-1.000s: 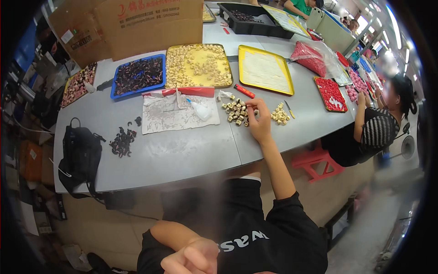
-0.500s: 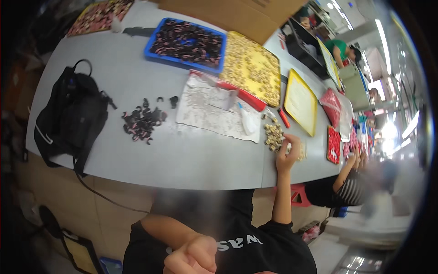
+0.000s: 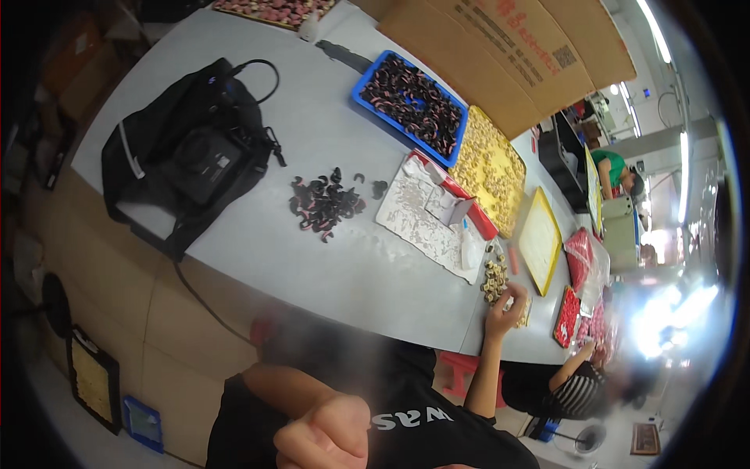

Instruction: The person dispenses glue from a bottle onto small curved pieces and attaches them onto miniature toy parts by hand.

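My left hand (image 3: 324, 434) is close in front of my chest, its fingers curled into a fist. Whatever the fist may hold is hidden. My right hand (image 3: 506, 311) is over the right part of the grey table (image 3: 312, 273), fingers bent and drawn together; anything between them is too small to make out. Right beside it lies a small pile of cream-and-dark pieces (image 3: 494, 280), with more pale pieces (image 3: 524, 314) partly behind the hand. Farther left is a white sheet (image 3: 418, 215) with a red-edged box (image 3: 449, 187) and a small white bottle with a blue tip (image 3: 471, 248).
A black bag (image 3: 191, 148) and a heap of black-and-pink curved pieces (image 3: 324, 203) occupy the left. A blue tray (image 3: 355, 94), yellow trays (image 3: 556, 262) and a cardboard box (image 3: 500, 59) stand farther back. At right are a red tray (image 3: 566, 316) and a co-worker in stripes (image 3: 578, 395).
The whole view has shifted, so the table's things appear farther right and tilted. My right hand stays by the cream-and-dark pile, and my left hand stays in a fist at my chest.
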{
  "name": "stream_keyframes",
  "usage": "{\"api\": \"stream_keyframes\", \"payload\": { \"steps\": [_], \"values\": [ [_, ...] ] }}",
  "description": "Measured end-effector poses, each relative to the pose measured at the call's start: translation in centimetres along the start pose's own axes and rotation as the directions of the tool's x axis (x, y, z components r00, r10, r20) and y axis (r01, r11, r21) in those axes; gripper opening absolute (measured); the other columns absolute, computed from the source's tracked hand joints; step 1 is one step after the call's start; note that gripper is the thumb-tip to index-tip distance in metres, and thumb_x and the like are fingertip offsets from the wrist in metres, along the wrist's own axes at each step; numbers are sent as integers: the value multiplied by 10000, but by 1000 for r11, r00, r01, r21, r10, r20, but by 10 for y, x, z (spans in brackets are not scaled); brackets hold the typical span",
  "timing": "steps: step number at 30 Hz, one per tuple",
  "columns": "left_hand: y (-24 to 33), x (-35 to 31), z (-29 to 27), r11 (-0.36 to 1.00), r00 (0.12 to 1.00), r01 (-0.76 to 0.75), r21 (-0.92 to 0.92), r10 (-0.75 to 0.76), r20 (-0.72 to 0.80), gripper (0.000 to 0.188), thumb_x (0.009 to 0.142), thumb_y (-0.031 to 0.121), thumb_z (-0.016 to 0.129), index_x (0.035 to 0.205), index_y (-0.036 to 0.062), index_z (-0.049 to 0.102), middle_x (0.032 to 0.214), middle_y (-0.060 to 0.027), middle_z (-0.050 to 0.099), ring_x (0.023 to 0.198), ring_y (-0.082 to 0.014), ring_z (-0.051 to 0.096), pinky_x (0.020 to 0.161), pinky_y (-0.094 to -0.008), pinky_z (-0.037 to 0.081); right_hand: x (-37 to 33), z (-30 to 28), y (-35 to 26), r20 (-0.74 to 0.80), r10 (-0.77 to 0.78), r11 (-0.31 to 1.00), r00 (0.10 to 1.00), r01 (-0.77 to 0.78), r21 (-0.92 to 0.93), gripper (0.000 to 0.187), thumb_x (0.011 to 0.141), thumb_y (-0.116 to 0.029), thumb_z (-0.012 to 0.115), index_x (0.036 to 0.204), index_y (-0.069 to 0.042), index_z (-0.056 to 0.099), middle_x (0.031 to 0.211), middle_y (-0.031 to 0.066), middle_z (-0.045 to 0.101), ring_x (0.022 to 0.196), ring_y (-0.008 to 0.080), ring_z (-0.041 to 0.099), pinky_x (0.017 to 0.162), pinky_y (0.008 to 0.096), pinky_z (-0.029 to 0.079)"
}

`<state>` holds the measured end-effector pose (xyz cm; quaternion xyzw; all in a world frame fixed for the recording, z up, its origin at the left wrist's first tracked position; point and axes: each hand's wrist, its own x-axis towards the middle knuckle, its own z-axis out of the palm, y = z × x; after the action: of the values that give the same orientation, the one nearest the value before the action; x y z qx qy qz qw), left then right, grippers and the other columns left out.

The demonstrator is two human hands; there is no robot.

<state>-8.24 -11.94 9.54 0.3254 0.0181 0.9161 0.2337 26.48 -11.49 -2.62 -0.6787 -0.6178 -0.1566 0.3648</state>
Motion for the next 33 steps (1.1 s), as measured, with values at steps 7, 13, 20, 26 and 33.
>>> {"api": "stream_keyframes", "payload": {
  "steps": [7, 13, 20, 26, 33],
  "values": [
    [2, 18, 32, 767, 801, -595, -239, 592, -94, 159, 892, 85, 585, 1046, 70, 549, 1036, -38, 493, 980, -186, 491, 787, -262, 429, 1, -3, -4, -39, -93, 993, 995, 95, 65, 153, 825, 122, 515, 920, 20, 577, 841, 147, 597, 753, 276, 578, 684, 337, 470],
    [18, -17, 70, 828, 869, -464, -314, 494, 17, 105, 923, 104, 545, 1025, 79, 552, 1014, -25, 504, 935, -175, 479, 751, -265, 396, 2, -7, 1, -52, -69, 970, 996, 79, 230, 174, 815, 129, 518, 933, 20, 584, 860, 147, 606, 765, 265, 580, 702, 319, 469],
    [-21, -41, 17, 969, 248, -240, 67, -6, 969, 175, 833, 197, 540, 771, 51, 614, 711, -48, 567, 587, -147, 555, 550, -255, 443, 6, -16, -7, -126, -60, 929, 990, 102, 356, 231, 777, 164, 508, 940, 16, 579, 864, 159, 613, 746, 261, 583, 677, 319, 472],
    [-96, -1, -63, 333, 442, -521, 785, -682, 583, 407, 765, 95, 643, 1141, 0, 523, 1195, -178, 514, 1125, -376, 462, 974, -474, 366, 37, -25, -11, -14, -384, 830, 923, 351, 433, 330, 679, 156, 522, 967, 1, 567, 880, 145, 630, 693, 270, 593, 576, 328, 460],
    [-158, 30, -88, 178, 135, -699, 693, -918, 373, 443, 840, 244, 657, 1202, 32, 517, 1202, -153, 488, 1124, -340, 460, 938, -427, 400, 65, 5, -21, -23, -677, 597, 736, 567, 567, 346, 580, 81, 623, 919, 19, 600, 870, 127, 625, 580, 226, 557, 478, 320, 433]
  ]
}}
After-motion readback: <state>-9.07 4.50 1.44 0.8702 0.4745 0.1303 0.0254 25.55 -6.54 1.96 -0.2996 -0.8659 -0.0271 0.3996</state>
